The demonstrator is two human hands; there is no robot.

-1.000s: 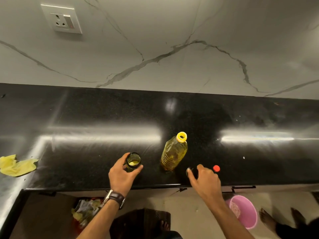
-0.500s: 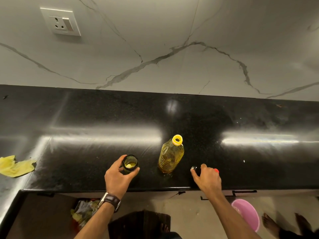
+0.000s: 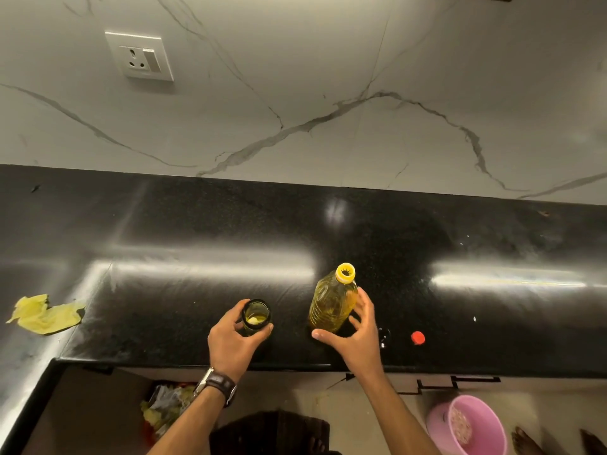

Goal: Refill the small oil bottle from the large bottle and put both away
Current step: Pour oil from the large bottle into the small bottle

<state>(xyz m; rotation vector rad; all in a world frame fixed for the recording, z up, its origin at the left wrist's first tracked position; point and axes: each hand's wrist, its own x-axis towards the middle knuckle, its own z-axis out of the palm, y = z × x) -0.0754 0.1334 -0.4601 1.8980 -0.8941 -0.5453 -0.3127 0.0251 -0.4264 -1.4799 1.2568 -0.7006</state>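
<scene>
The small dark glass bottle (image 3: 256, 317) stands uncapped near the front of the black counter (image 3: 164, 224), with a little yellow oil at its bottom. My left hand (image 3: 233, 343) grips it from the near side. Just to its right stands the large plastic bottle (image 3: 332, 303) of yellow oil, its yellow neck open. My right hand (image 3: 353, 333) is spread open around the large bottle's lower right side, fingers touching or nearly touching it. A red cap (image 3: 417, 337) and a small dark cap (image 3: 383, 333) lie on the counter to the right.
A crumpled yellow cloth (image 3: 46, 315) lies at the counter's left. The marble wall carries a socket (image 3: 139, 56). Below the counter edge are a pink bucket (image 3: 473, 425), a bin of waste (image 3: 164, 405) and another person's bare feet (image 3: 558, 441).
My right hand left the caps on the counter and moved left to the large bottle, fingers now spread. My left hand has kept its hold on the small bottle.
</scene>
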